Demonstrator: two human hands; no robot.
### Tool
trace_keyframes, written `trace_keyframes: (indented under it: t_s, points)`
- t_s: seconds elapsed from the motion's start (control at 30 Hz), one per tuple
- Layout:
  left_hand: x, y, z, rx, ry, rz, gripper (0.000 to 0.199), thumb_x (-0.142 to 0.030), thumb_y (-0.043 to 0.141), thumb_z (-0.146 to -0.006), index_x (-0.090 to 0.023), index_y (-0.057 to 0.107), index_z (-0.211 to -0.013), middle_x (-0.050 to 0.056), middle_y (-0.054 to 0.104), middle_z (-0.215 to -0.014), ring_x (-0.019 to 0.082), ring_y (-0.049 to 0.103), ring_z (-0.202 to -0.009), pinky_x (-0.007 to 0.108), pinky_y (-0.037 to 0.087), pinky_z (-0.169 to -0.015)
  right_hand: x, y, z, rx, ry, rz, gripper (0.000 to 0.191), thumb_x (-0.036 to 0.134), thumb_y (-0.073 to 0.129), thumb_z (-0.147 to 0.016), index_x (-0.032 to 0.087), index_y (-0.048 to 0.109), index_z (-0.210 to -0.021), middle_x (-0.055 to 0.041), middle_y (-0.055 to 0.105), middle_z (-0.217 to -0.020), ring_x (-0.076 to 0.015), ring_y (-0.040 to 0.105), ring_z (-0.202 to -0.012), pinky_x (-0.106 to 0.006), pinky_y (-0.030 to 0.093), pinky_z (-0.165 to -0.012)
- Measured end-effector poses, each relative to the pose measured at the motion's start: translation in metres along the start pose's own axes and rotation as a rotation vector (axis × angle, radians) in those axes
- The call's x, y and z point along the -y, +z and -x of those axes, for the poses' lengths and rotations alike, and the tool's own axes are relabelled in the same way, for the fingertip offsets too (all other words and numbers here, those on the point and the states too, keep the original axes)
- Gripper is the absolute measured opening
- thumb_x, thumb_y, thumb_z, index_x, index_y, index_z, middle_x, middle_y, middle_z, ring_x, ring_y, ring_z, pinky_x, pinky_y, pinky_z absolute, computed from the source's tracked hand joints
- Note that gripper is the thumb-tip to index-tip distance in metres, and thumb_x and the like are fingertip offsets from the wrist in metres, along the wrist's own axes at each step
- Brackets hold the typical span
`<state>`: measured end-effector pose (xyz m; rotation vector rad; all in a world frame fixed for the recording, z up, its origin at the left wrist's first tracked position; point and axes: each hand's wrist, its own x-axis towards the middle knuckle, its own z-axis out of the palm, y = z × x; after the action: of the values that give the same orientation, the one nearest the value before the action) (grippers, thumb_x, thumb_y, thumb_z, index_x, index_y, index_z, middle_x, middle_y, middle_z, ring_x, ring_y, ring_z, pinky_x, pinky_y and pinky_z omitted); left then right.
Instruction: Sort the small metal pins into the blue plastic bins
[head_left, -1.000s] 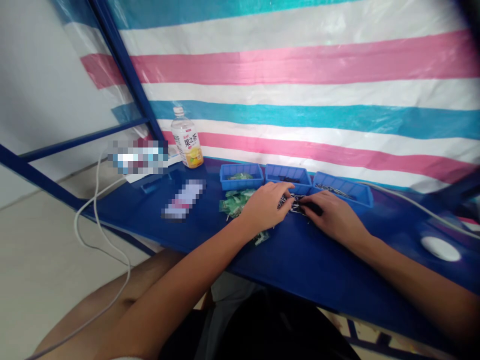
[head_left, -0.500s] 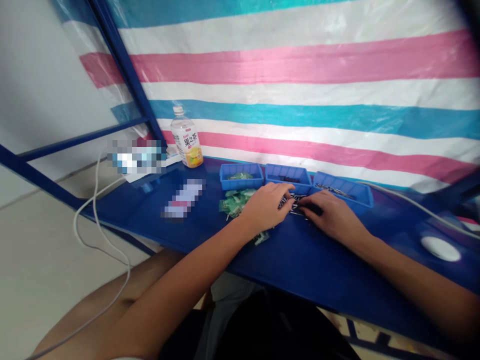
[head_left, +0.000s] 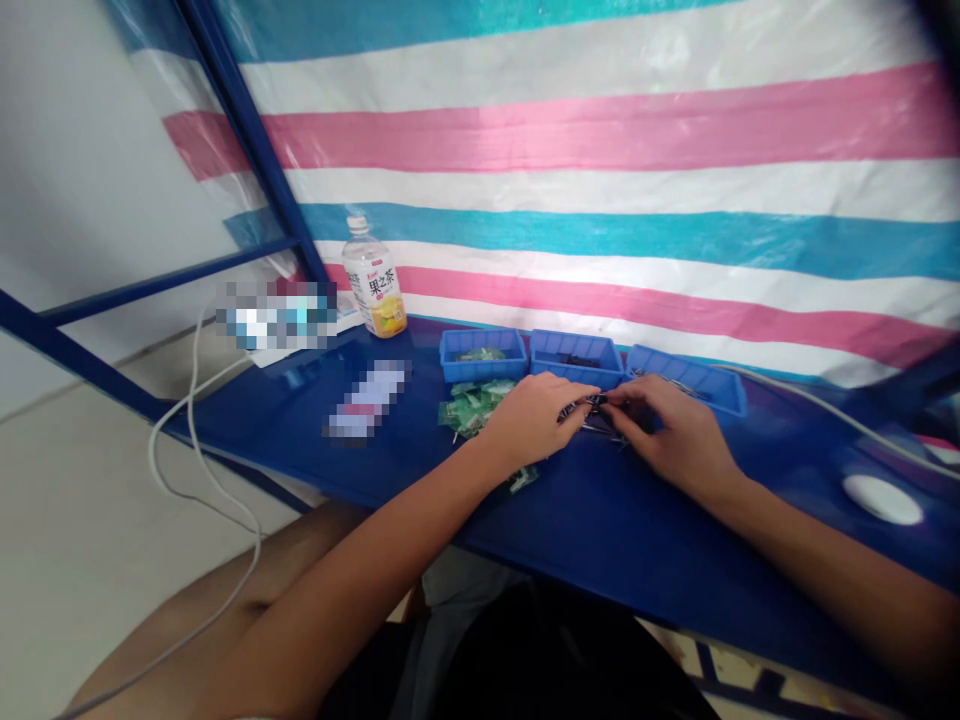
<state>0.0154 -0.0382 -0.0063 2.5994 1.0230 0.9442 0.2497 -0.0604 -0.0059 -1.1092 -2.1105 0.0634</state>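
My left hand (head_left: 534,418) is closed over the table, thumb and fingers curled together at a small dark piece (head_left: 598,399). From the other side my right hand (head_left: 679,428) pinches at the same spot, its fingertips almost meeting the left ones. The piece is mostly covered by fingers and too small to name. Beneath the hands lie thin metal-and-black rod-like parts (head_left: 600,424), partly hidden. Left of my left hand is a pile of green, flat, clear-wrapped pieces (head_left: 469,405), and a few more (head_left: 523,477) lie under that wrist.
Behind the hands stand three blue bins: the left bin (head_left: 442,357) holds greenish pieces, the middle bin (head_left: 574,375) dark parts, the right bin (head_left: 724,388) thin rods. A drink bottle (head_left: 379,290) stands at back left. A white round object (head_left: 883,498) lies right.
My right hand has risen slightly from the rods, its thumb and fingers now bent in a pinch beside the left fingertips. The left hand has shifted little; its fingers have drawn closer together.
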Motion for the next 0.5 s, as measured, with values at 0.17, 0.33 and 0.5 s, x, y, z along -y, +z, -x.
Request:
trace_keyframes:
  t_s: [0.17,0.33,0.5]
  points:
    - [-0.0011,-0.0003,0.0006,0.055,0.052,0.068,0.044,-0.025,0.05,-0.109,-0.023,0.063,-0.151,0.009,0.079,-0.123,0.025,0.074,-0.11,0.042,0.059,-0.1,0.0033,0.0006,0.0022,-0.004,-0.019,-0.086,0.012,0.032,0.063,-0.102,0.03,0.072,-0.11,-0.0066,0.077,-0.107,-0.0273,0.073,-0.091,-0.045,0.059,-0.082]
    - [0.0013,0.0011,-0.0026,-0.02,0.072,0.174,0.034,-0.022,0.054,-0.107,-0.021,0.076,-0.134,0.008,0.08,-0.125,0.023,0.075,-0.114,0.038,0.06,-0.102,0.0066,-0.0005,0.0029,-0.02,-0.027,-0.096,0.013,0.03,0.063,-0.104,0.031,0.073,-0.112,-0.0063,0.079,-0.112,-0.028,0.076,-0.101,-0.046,0.061,-0.089]
    - [0.0013,-0.0007,-0.0035,-0.074,0.01,0.175,0.03,-0.019,0.061,-0.101,-0.021,0.082,-0.122,0.005,0.083,-0.119,0.023,0.079,-0.109,0.037,0.062,-0.099,0.0081,0.0005,0.0042,0.003,-0.03,-0.14,0.013,0.029,0.063,-0.104,0.03,0.075,-0.109,-0.0055,0.081,-0.115,-0.0272,0.078,-0.105,-0.045,0.064,-0.092]
